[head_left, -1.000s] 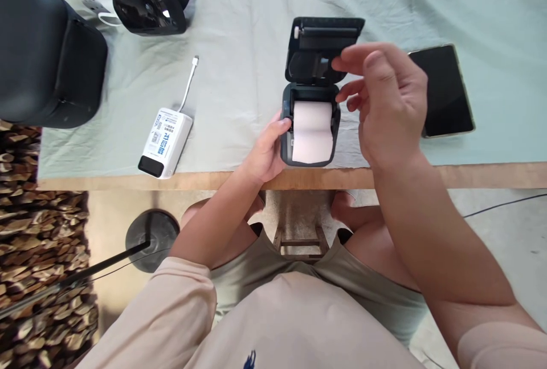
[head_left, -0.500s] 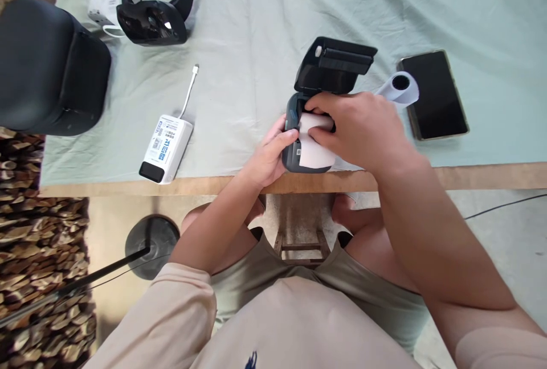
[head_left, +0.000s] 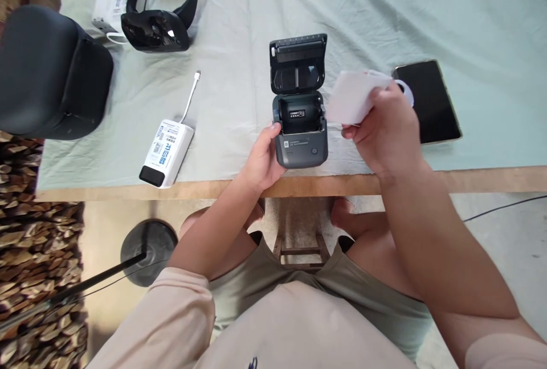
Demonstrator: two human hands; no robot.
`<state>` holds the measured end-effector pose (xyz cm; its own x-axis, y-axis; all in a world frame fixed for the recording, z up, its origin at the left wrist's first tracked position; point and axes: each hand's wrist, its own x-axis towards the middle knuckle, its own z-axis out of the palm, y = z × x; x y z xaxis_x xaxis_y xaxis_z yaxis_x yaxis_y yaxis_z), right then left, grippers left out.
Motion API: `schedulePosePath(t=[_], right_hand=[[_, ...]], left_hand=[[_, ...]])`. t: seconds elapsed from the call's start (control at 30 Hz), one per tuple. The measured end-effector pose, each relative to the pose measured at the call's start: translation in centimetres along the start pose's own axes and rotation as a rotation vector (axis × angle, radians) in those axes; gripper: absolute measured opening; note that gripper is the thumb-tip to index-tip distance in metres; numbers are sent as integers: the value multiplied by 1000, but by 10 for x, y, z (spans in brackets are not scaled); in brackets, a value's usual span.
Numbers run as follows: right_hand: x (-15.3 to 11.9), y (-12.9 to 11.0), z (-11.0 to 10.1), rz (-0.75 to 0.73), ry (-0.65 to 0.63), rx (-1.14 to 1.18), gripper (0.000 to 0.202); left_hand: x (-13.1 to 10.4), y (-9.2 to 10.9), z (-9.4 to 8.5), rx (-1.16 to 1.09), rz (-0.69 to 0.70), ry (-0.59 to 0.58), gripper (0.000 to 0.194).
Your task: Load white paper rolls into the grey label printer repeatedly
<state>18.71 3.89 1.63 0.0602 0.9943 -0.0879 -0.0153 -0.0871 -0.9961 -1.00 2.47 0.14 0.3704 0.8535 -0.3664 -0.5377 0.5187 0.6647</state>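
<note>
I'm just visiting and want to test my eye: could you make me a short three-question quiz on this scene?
1. True or false: the lid of the dark device is open.
2. What does the right hand hold? A: white paper; B: a headset; C: a cable.
3. Fill in: from the seated person's side, the tablet lies to the ____ of the dark device.

Key: 1 true; 2 A; 3 right.

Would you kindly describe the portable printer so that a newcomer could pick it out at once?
On the cloth-covered table, find the left hand at the near edge. The portable printer is the dark grey device it grips; its raised lid sets it apart from the flat tablet to its right.
</note>
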Motion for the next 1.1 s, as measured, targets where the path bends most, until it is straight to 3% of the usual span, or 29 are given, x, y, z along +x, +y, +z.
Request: schedulePosePath(t=[0.17, 0.37, 0.53, 0.77, 0.9, 0.97, 1.03, 1.1], right_hand=[[-2, 21, 4, -38, 44, -147, 55], [-5, 21, -1, -139, 123, -449, 47], [1, 31, -9, -140, 139, -653, 41], [-13, 23, -12, -258, 170, -768, 60], [-29, 4, -23, -425, 362, -836, 38], [-27, -2, -30, -480, 489, -895, 39], [-20, -5, -34, -412, 539, -956, 50], [-10, -4, -35, -237, 502, -990, 58]], left_hand=[[1, -1, -2, 23, 15, -38, 37], [0, -2, -2, 2, 27, -52, 38], [0, -2, -2, 9, 4, -15, 38], [-1, -2, 4, 2, 0, 22, 34], [-1, -3, 5, -3, 14, 1, 29], [-1, -4, 5, 1, 25, -25, 27], [-1, -4, 4, 8, 27, -29, 28], [-1, -4, 4, 14, 18, -19, 31]])
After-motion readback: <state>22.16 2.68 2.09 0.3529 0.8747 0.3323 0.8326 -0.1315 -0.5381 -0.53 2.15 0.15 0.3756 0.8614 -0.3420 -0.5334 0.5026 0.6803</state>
